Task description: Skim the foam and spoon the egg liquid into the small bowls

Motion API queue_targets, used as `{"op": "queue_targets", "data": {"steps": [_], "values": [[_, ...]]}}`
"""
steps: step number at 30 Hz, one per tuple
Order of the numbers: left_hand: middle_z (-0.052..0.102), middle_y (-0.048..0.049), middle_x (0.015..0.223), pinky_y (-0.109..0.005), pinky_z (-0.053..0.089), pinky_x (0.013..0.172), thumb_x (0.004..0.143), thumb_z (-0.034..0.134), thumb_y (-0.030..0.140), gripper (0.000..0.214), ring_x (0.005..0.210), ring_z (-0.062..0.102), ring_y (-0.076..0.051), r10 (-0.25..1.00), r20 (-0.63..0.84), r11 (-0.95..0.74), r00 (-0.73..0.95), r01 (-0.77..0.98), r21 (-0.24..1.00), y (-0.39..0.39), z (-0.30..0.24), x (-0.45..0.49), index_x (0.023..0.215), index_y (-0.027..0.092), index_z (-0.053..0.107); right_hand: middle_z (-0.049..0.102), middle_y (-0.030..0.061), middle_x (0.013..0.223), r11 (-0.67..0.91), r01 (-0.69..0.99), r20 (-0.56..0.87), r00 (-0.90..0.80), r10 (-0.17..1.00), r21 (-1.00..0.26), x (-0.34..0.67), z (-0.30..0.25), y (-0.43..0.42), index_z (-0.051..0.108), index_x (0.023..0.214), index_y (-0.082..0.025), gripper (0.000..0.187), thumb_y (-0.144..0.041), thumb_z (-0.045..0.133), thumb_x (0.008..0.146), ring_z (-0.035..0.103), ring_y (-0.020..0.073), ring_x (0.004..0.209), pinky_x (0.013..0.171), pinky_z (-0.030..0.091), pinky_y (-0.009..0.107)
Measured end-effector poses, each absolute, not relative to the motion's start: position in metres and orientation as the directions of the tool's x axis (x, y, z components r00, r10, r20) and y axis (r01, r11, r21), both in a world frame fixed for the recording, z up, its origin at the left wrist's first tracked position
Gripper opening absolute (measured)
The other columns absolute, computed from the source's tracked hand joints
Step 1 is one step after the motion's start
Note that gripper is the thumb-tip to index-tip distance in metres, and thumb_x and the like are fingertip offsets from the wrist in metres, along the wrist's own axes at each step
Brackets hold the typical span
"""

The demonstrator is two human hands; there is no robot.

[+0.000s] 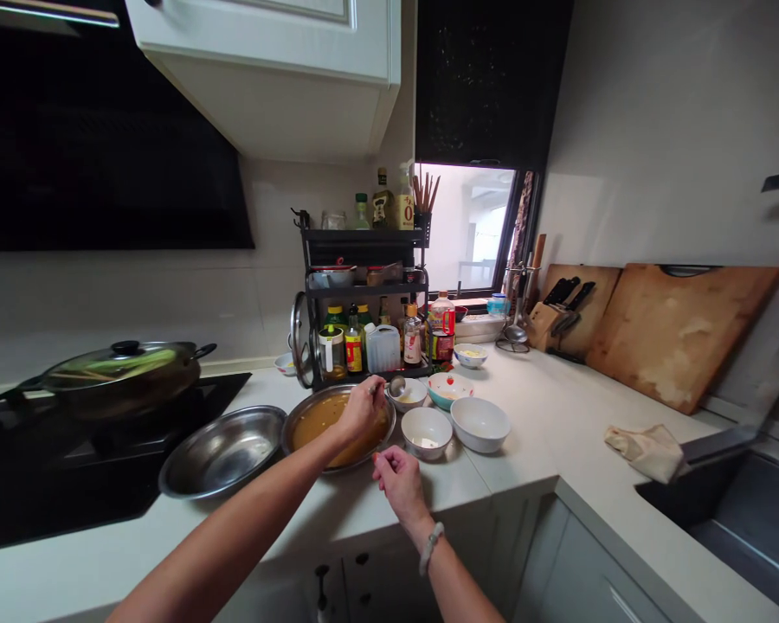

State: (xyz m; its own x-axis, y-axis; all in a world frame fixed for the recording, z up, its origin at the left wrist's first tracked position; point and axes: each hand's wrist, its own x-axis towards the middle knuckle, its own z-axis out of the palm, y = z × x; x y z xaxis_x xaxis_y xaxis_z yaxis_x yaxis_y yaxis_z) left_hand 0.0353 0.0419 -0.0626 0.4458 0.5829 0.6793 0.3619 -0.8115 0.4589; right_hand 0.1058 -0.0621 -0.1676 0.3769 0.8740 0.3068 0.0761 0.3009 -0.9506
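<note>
My left hand (362, 407) reaches over a round metal dish (312, 424) of brown liquid and is closed on a metal spoon (397, 385). The spoon's bowl hangs over a small white bowl (415, 396) just behind the dish. My right hand (399, 480) hovers at the dish's front rim near the counter edge. Its fingers are curled together in a pinch, and I cannot see what is in them. A bracelet is on that wrist. Two more white bowls (427, 430) (480, 424) stand to the right of the dish.
An empty metal dish (224, 450) lies left of the brown one. A lidded wok (120, 372) sits on the black stove. A bottle rack (363, 294), patterned bowl (449, 389), cutting boards (681, 333), a cloth (646, 450) and the sink (740, 510) surround the counter.
</note>
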Motion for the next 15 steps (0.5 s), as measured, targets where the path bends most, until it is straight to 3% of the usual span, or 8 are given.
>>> {"op": "queue_targets", "data": {"steps": [5,8,11,15], "values": [[0.062,-0.0028,0.064,-0.025,0.042,0.058,0.087,0.042,0.022,0.021,0.056,0.054,-0.014,0.63,0.626,-0.776,0.46,0.388,0.497,0.048,-0.072,0.051,0.079,0.016,0.061,0.057,-0.0008,0.051,0.305,0.075,0.31,0.382,0.87,-0.949,0.105,-0.165,-0.064,0.053,0.063,-0.019,0.026,-0.04,0.058,0.078,0.043,0.0083,0.039,0.04,0.032,0.02],[0.062,-0.0018,0.058,-0.024,0.043,0.055,0.087,0.043,0.024,0.02,0.052,0.058,-0.015,0.747,0.55,-0.662,0.373,0.348,0.664,0.052,-0.072,0.055,0.083,0.015,0.061,0.057,-0.0008,0.052,0.301,0.072,0.305,0.381,0.873,-0.951,0.105,-0.164,-0.064,0.053,0.063,-0.018,0.026,-0.039,0.058,0.077,0.043,0.0082,0.039,0.04,0.032,0.02],[0.062,-0.0025,0.052,-0.024,0.045,0.052,0.084,0.047,0.022,0.016,0.05,0.062,-0.017,0.894,0.396,-0.439,0.207,0.233,0.868,0.059,-0.069,0.057,0.079,0.015,0.06,0.057,-0.0013,0.051,0.306,0.057,0.304,0.375,0.876,-0.95,0.105,-0.164,-0.064,0.053,0.063,-0.018,0.027,-0.041,0.059,0.077,0.043,0.0079,0.04,0.04,0.032,0.02],[0.06,-0.0026,0.045,-0.026,0.049,0.051,0.081,0.048,0.018,0.015,0.047,0.064,-0.019,0.957,0.287,-0.291,0.048,0.111,0.95,0.073,-0.066,0.054,0.072,0.015,0.06,0.057,-0.0016,0.051,0.31,0.051,0.306,0.376,0.875,-0.949,0.106,-0.167,-0.062,0.052,0.063,-0.018,0.028,-0.042,0.059,0.078,0.043,0.0078,0.04,0.04,0.032,0.02]]}}
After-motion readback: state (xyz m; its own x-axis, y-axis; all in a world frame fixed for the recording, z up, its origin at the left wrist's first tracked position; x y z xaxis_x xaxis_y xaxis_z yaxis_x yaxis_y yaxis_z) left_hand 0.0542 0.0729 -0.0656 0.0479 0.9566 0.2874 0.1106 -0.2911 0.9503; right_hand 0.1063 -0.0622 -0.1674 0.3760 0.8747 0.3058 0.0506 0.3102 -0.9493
